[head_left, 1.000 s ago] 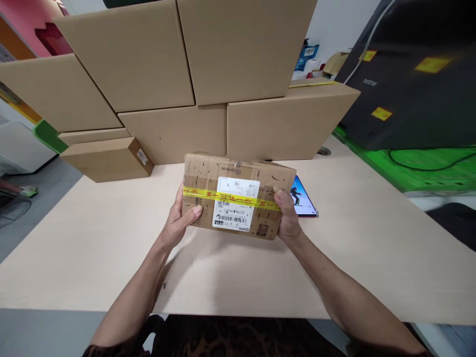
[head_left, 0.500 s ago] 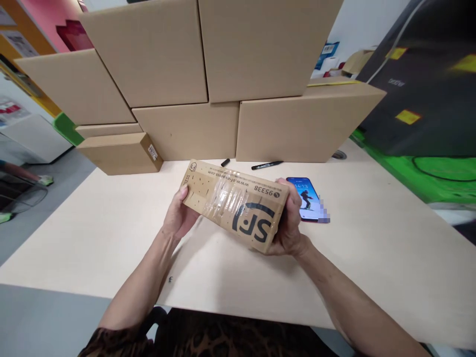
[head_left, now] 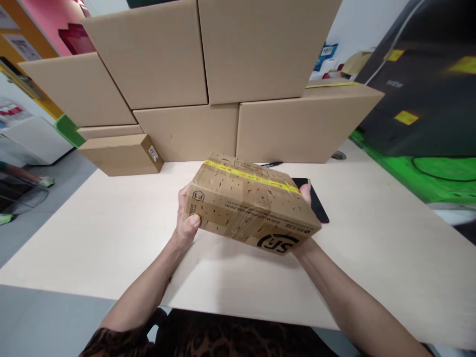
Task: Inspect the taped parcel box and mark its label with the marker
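Observation:
Between my two hands a brown cardboard box is held tilted above the table. Yellow tape runs across its upper face, and clear tape and a black SF logo show on the side toward me. My left hand grips the left end, thumb on the near face. At the right end my right hand holds the box; its thumb shows past the far edge, and the box hides most of its fingers. Behind the right end lies a phone with a dark screen, partly covered. A black marker pokes out beyond the box.
Large plain cartons are stacked along the back of the table. A smaller closed carton stands at the back left. On the right is a dark machine with yellow stickers. Part of another person shows at far left.
The box has been tipped in my hands, bringing its yellow-taped face into view and turning the logo side downward. The phone's screen has gone dark. The marker cap is now hidden.

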### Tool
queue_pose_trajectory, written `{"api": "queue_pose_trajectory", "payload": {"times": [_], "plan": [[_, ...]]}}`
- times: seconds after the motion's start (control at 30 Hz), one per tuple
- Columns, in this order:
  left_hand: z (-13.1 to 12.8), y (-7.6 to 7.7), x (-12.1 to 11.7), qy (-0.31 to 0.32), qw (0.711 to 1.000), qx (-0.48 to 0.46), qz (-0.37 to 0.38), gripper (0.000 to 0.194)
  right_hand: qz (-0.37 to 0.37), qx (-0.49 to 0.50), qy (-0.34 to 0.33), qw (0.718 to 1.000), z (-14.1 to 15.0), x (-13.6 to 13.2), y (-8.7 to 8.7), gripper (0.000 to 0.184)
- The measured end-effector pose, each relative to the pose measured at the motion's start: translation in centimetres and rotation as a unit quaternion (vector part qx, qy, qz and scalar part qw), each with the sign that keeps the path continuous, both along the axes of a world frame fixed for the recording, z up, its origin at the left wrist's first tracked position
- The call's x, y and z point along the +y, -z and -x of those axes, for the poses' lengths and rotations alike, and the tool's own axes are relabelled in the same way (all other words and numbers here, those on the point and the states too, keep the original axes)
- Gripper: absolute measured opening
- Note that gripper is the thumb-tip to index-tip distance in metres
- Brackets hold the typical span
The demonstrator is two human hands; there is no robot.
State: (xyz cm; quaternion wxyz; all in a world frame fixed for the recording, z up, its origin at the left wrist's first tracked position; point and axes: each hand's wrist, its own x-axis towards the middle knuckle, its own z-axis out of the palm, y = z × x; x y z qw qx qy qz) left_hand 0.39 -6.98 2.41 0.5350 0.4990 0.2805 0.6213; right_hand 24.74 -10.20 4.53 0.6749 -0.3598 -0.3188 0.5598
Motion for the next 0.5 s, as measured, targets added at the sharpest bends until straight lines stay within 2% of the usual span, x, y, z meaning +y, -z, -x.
{"api": "queue_pose_trajectory", "payload": {"times": [0.17, 0.23, 0.3, 0.37, 0.43, 0.5], "plan": [[0.7, 1.1, 0.9, 0.030, 0.998, 0.063, -0.001, 0.071, 0.027, 0.047, 0.032, 0.998, -1.3, 0.7, -1.2, 0.029], [0.4, 1.1, 1.1, 0.034, 0.997, 0.071, 0.016, 0.063, 0.020, 0.047, 0.071, 0.996, -1.7, 1.0, -1.2, 0.025], [-0.2, 0.7, 0.9, 0.039, 0.996, 0.053, 0.054, 0.064, -0.005, 0.038, 0.139, 0.990, -1.7, 1.0, -0.7, 0.026], [-1.1, -0.1, 0.4, 0.048, 0.992, 0.001, 0.113, 0.079, -0.039, 0.015, 0.201, 0.979, -1.5, 1.0, 0.0, 0.034], [-1.8, -1.2, -0.2, 0.057, 0.984, -0.062, 0.159, 0.095, -0.077, -0.025, 0.225, 0.971, -1.1, 0.7, 1.0, 0.047], [-2.3, -2.1, -0.7, 0.061, 0.976, -0.114, 0.174, 0.097, -0.126, -0.080, 0.231, 0.961, -0.5, 0.4, 2.1, 0.058]]}}
